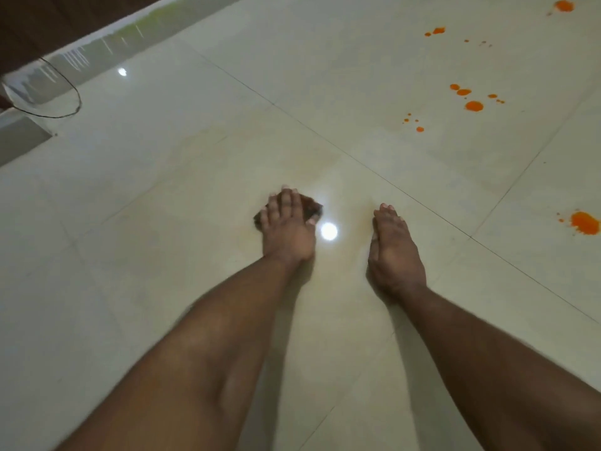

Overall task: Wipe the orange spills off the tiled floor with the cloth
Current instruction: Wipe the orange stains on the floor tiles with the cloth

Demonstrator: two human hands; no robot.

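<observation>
My left hand (pixel 287 224) presses flat on a small dark cloth (pixel 311 206) on the glossy pale tiled floor (pixel 195 190), near the middle of the view. Only the cloth's edges show around my fingers. My right hand (pixel 395 252) lies flat on the bare tile to the right, fingers together, holding nothing. Orange spills lie off to the right: a large blot (pixel 584 222) at the right edge, a cluster of drops (pixel 473 105) farther away, smaller drops (pixel 419 128) and more spots (pixel 564 5) at the top right. A faint yellowish smear surrounds my hands.
A thin black cable (pixel 76 96) loops on the floor at the far left. A pale skirting and a dark wooden surface (pixel 48 24) run along the top left. Dark grout lines cross the floor; a ceiling light reflects between my hands.
</observation>
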